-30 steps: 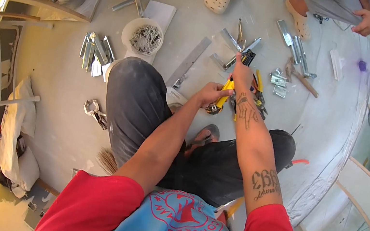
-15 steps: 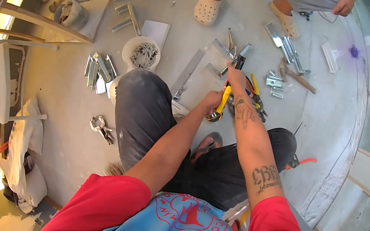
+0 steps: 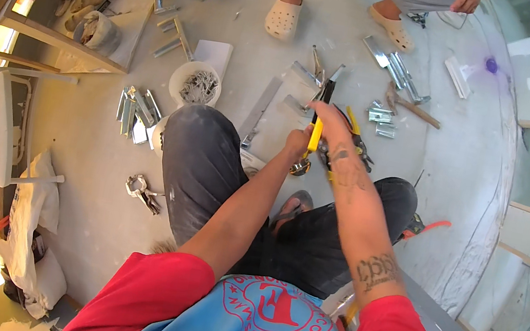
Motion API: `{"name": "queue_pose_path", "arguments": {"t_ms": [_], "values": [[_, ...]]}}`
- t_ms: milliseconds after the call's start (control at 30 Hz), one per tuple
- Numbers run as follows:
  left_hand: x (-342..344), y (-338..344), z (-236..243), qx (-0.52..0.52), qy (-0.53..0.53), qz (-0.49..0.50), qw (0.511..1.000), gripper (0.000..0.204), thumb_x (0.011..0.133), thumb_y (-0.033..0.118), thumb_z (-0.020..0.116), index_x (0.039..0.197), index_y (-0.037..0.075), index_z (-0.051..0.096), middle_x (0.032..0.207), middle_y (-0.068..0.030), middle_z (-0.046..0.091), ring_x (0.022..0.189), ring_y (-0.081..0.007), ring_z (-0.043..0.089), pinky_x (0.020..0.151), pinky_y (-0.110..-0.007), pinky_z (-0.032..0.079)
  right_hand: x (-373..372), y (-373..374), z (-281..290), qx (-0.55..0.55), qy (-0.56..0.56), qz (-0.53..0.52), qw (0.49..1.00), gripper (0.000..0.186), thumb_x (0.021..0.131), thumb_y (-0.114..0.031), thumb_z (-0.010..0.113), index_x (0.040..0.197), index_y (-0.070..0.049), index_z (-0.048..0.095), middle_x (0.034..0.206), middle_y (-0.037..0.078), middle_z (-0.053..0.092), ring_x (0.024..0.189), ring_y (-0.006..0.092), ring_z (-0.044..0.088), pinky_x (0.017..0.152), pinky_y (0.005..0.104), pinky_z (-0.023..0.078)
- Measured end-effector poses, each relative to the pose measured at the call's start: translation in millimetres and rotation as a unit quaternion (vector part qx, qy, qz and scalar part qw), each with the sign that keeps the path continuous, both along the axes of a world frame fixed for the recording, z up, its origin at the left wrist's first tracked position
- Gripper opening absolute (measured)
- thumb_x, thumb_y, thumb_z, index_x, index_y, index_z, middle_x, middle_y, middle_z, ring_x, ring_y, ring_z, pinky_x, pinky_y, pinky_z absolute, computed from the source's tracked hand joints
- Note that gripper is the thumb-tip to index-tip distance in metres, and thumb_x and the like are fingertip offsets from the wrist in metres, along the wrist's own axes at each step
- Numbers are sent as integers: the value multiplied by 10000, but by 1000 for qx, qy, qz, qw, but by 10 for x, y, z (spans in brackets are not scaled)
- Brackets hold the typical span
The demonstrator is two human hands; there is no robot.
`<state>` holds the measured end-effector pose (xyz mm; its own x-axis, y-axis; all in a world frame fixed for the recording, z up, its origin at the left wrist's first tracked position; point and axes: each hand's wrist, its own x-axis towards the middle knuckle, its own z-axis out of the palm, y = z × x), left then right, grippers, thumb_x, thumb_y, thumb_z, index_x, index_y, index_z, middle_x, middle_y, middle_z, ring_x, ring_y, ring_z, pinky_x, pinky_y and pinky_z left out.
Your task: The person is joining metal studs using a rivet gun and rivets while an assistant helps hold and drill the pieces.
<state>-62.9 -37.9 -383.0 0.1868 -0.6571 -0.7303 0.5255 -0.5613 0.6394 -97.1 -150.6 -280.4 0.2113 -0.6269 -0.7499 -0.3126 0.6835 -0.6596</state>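
Observation:
Between my knees, a yellow-and-black hand tool point(image 3: 315, 135) points away from me, with a metal part at its near end. My left hand point(image 3: 296, 144) is closed round its yellow part. My right hand point(image 3: 333, 125) is closed against the tool's upper right side, fingers partly hidden. A black bar with a silver tip point(image 3: 328, 92) lines up just beyond my hands; whether it joins the tool I cannot tell. Locking pliers point(image 3: 317, 68) lie beside it. Yellow-handled snips point(image 3: 359, 136) lie right of my right hand, partly covered by my forearm.
A white bucket of small metal fasteners point(image 3: 198, 86) stands by my left knee. Bent metal pieces point(image 3: 138, 109) lie left of it. A hammer point(image 3: 411, 107) and metal channels point(image 3: 397, 68) lie to the right. Another person's clog point(image 3: 282, 20) is at the far side. A chair point(image 3: 2, 121) stands left.
The view has shifted slightly, moving the floor items leftward. My right hand has come back toward me and the yellow tool now stands straighter, in line with the black bar.

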Motion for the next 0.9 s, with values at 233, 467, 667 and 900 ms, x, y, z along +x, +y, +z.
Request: {"name": "queue_pose_path", "arguments": {"t_ms": [233,467,667,900], "values": [[312,107,423,-6,28,-12,1000,607,902,610,506,908,22,659,760,-86,638,606,-195,599,525,-325,460,174,38,-58,70,81,28,994,464,794,-236,707,1093,37,481,869,154,559,622,257,553,577,388,515],[551,294,1003,-109,179,-122,970,712,761,637,684,1153,49,604,1039,-70,634,901,-175,591,730,-300,444,169,-82,-150,94,78,49,991,425,817,-292,704,1112,-43,527,878,123,584,684,255,593,576,412,523],[527,251,763,-88,187,-148,967,567,755,415,789,1132,23,631,992,-48,649,850,-164,605,733,-298,455,102,-26,-286,19,122,64,990,435,821,-302,702,1079,6,539,853,134,591,625,232,590,527,380,504],[405,383,488,-98,105,-98,985,423,855,302,717,1151,15,622,904,-35,633,788,-131,580,689,-302,458,94,102,-582,-76,247,138,956,395,814,-318,697,913,58,631,718,127,641,556,207,622,517,338,491]]}}
